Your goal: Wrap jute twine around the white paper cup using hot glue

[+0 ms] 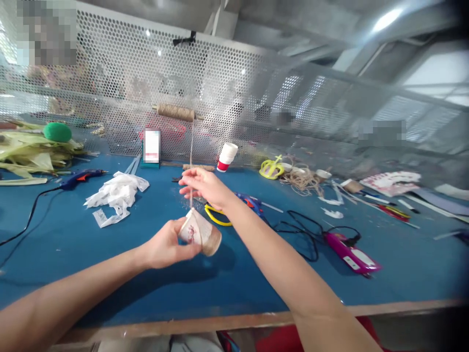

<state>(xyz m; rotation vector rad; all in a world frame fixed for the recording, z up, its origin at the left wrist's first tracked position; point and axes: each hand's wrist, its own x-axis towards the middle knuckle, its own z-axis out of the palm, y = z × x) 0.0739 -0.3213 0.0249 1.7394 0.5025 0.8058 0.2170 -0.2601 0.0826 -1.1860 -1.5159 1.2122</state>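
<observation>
My left hand (166, 244) grips a paper cup (201, 233) lying on its side above the blue table, its lower part wound with jute twine. My right hand (205, 187) is above it, fingers pinched on the twine strand (191, 146) that runs up to a twine spool (176, 112) hung on the perforated metal screen. The strand comes down from the spool through my right fingers to the cup.
On the blue table (73, 244): a blue glue gun (78, 178), white crumpled plastic (117, 193), yellow-handled scissors (216, 215), a stack of paper cups (227, 156), a purple glue gun (351, 254) with black cable, loose twine (302, 178), green strips and a green ball (57, 132) far left.
</observation>
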